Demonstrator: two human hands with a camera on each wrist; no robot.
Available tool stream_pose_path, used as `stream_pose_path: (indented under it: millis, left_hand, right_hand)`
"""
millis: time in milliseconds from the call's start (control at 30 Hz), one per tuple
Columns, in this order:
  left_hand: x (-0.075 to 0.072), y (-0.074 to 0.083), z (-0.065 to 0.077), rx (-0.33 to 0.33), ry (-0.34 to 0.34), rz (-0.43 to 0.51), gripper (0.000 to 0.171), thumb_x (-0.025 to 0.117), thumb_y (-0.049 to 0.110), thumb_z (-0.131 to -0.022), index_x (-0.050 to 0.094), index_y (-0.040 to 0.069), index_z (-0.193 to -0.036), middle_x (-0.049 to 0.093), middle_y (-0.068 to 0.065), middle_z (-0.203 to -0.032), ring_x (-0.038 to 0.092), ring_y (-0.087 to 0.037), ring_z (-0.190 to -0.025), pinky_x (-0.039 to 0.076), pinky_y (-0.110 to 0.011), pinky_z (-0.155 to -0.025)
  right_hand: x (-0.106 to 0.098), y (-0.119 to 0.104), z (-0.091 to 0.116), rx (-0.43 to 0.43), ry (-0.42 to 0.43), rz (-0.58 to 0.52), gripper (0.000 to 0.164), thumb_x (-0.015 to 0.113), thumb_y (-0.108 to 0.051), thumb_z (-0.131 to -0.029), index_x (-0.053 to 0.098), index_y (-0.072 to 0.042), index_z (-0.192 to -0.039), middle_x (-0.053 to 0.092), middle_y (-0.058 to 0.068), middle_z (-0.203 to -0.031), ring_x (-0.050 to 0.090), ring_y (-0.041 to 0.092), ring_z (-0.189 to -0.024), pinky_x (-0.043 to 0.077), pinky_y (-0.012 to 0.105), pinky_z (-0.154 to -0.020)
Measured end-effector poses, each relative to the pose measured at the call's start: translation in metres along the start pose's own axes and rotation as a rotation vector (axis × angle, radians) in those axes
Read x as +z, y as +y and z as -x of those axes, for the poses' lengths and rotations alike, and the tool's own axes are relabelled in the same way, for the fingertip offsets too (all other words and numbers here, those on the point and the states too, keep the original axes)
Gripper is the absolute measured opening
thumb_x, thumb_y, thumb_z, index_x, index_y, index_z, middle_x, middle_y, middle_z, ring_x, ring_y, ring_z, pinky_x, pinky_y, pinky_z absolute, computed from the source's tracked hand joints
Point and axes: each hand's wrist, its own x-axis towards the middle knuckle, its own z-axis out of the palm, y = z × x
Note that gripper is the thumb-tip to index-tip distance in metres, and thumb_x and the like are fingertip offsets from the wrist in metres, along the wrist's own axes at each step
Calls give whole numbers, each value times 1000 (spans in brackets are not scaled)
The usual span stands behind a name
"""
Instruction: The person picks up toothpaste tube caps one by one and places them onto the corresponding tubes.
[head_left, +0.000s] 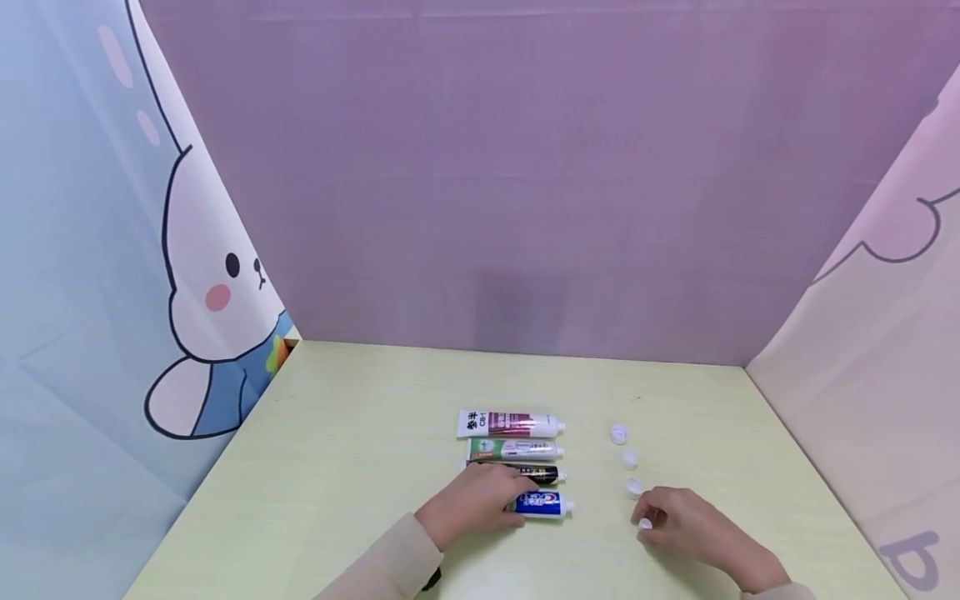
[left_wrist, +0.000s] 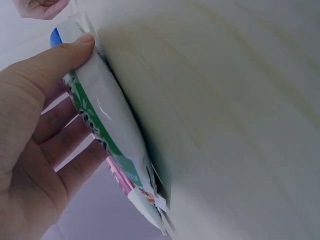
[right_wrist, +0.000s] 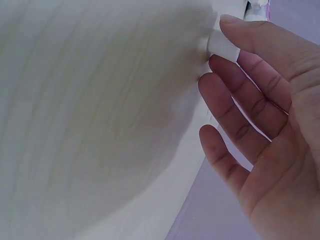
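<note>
My left hand (head_left: pixel 478 497) holds the nearest toothpaste tube (head_left: pixel 542 503), which is blue at its nozzle end and lies flat on the table. In the left wrist view, the thumb presses the white side of this tube (left_wrist: pixel 102 90) and the fingers are on its far side. Its white nozzle points right and has no cap on it. With thumb and fingertips, my right hand (head_left: pixel 688 523) pinches a small white ridged cap (right_wrist: pixel 223 47) at the table surface. Beyond the left hand lie a black tube (head_left: pixel 546 475), a green and silver tube (head_left: pixel 517 450) and a white and maroon tube (head_left: pixel 510 424).
Three more white caps stand in a column right of the tubes: a far cap (head_left: pixel 618 434), a middle cap (head_left: pixel 630 459) and a near cap (head_left: pixel 633 487) close to the right fingers. The pale yellow table (head_left: pixel 360 400) ends at a purple backdrop (head_left: pixel 525 167), with printed cloths at both sides.
</note>
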Motion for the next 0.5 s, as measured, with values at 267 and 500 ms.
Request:
stream_pose_path:
  millis: [267, 500]
  left_hand:
    - [-3, -3, 2, 27, 36, 26, 45, 78, 42, -86, 67, 24, -127, 69, 8, -116, 63, -5, -102, 52, -25, -88]
    - [-5, -5, 2, 32, 45, 51, 47, 78, 42, -87, 67, 23, -128, 69, 7, -117, 63, -6, -105, 51, -28, -92]
  right_hand:
    - [0, -1, -1, -24, 43, 14, 12, 79, -18, -86, 71, -18, -94, 63, -13, -90, 56, 1, -78, 53, 23, -67]
    - [-1, 0, -2, -24, 52, -28, 8, 76, -20, -90, 70, -16, -95, 66, -13, -88, 59, 1, -80, 54, 23, -67]
